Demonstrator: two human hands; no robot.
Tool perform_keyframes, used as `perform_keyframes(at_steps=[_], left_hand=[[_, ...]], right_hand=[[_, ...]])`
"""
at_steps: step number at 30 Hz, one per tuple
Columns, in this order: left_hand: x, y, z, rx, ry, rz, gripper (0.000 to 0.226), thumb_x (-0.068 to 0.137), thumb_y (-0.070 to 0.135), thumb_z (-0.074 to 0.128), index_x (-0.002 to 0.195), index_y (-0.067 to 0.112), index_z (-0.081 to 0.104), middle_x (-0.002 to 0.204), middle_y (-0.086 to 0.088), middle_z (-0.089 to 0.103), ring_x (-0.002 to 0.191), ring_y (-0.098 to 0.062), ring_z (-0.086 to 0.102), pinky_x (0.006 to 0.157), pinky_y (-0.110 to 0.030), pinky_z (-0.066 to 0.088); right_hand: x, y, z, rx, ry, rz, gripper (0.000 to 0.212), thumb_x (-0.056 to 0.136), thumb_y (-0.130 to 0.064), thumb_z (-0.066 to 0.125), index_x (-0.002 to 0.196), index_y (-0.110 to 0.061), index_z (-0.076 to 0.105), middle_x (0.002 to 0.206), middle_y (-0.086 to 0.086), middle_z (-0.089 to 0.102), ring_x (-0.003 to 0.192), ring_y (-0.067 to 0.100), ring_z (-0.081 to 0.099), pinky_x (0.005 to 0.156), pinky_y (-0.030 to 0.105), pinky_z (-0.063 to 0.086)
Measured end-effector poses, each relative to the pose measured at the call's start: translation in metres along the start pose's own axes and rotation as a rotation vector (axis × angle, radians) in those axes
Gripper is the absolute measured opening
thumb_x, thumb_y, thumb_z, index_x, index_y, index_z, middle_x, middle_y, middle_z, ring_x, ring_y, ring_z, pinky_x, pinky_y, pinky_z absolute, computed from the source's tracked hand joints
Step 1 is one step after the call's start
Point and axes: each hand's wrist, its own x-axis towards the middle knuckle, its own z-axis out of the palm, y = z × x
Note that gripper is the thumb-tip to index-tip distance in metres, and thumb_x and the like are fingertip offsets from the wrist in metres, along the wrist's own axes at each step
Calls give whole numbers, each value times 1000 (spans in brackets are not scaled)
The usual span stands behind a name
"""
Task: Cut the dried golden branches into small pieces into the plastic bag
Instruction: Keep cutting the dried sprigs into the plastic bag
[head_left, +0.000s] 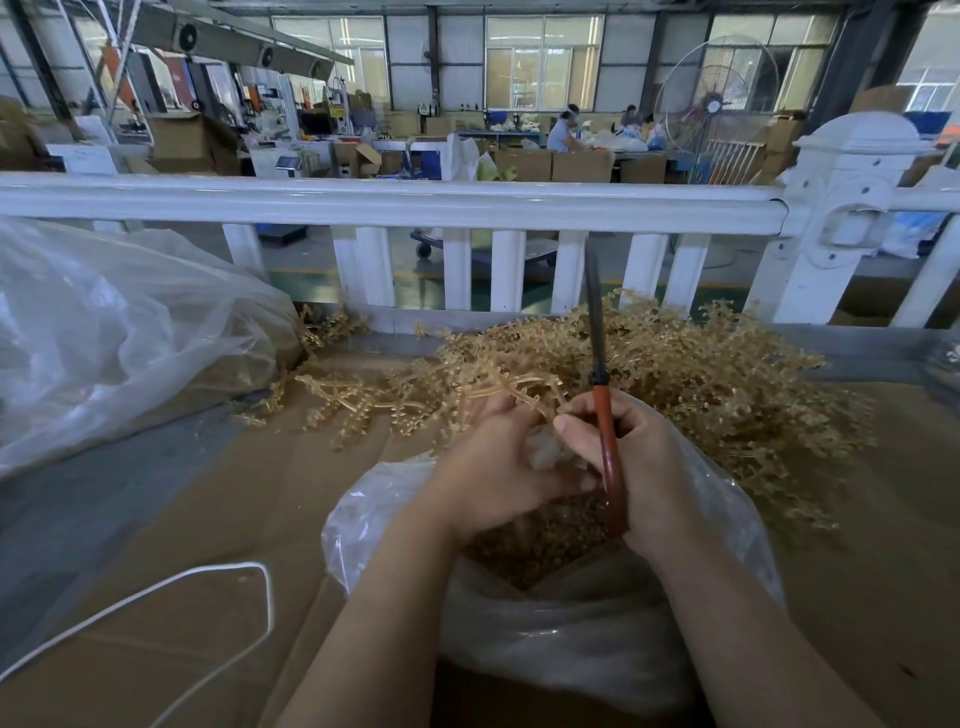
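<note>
A heap of dried golden branches (675, 374) lies on the cardboard-covered table ahead of me. My left hand (493, 457) holds the stem end of a golden branch (426, 395) that stretches off to the left. My right hand (628, 457) grips red-handled scissors (605, 421), their dark blades closed and pointing up and away. Both hands hover over the open mouth of a clear plastic bag (571, 623) that holds small golden pieces (540, 540).
A large crumpled clear plastic bag (114, 332) lies at the left. A white cord (208, 571) loops across the cardboard (208, 493) at lower left. A white railing (415, 202) borders the table's far edge, with a workshop and seated people beyond.
</note>
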Motion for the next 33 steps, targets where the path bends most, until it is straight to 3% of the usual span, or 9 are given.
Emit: perform_keyframes(at_steps=[3,7,10,13,16,19,24,28,33], left_hand=[[-2,0,-8,-401,67,-35,51,66,55,82,103,24,64,98,4,72,93,-20,69,86,-45,57],[-3,-7,-17,-743,189,1,69,73,44,83,134,26,56,122,11,70,115,-7,64,101,-35,52],[-3,-6,-18,-889,236,11,74,76,28,81,143,18,49,122,-4,70,115,-15,66,86,-23,55],[-3,-5,-19,-906,254,23,49,76,21,80,120,6,64,111,-24,69,105,-31,68,88,-34,56],[-2,-6,-21,-848,154,47,36,77,29,83,103,9,69,97,-9,75,91,-22,71,84,-34,56],[-1,-3,-18,-734,-1,33,17,81,26,81,88,20,67,77,8,72,71,-7,67,65,-23,51],[-2,-2,-18,-749,-162,121,11,90,7,70,93,17,73,74,1,74,63,-8,67,52,-16,49],[-3,-7,-30,-934,106,63,15,87,18,70,99,8,69,84,-9,76,62,-12,68,49,-21,51],[-5,-31,-50,-1329,613,-227,24,79,33,71,95,15,65,92,-3,77,70,-9,71,52,-18,53]], right_hand=[[1,-3,-2,119,14,-24,13,72,-17,84,72,-26,75,79,5,73,66,18,68,58,25,55],[-1,-7,-4,187,34,2,13,68,-23,85,70,-28,73,75,5,70,48,9,51,45,20,43],[-2,-6,-3,181,1,-19,10,68,-23,81,71,-26,72,93,14,76,47,5,51,46,18,42],[-2,-5,-2,208,-2,-16,8,67,-23,79,71,-26,72,92,12,76,48,5,51,48,20,40],[1,-2,-5,232,19,0,11,64,-25,82,72,-27,74,77,5,71,50,10,46,48,22,38],[2,-1,-6,254,21,17,26,62,-25,83,82,-16,69,72,6,64,51,12,51,48,22,42],[0,-1,-6,289,-44,-55,26,72,-16,76,93,-5,64,65,2,68,49,10,61,48,19,49],[3,2,-8,308,-18,-57,31,74,-18,75,100,-3,70,63,-7,65,45,2,49,45,14,40],[4,5,-9,273,-11,-65,42,76,-22,74,106,6,67,68,-8,68,42,3,37,41,14,33]])
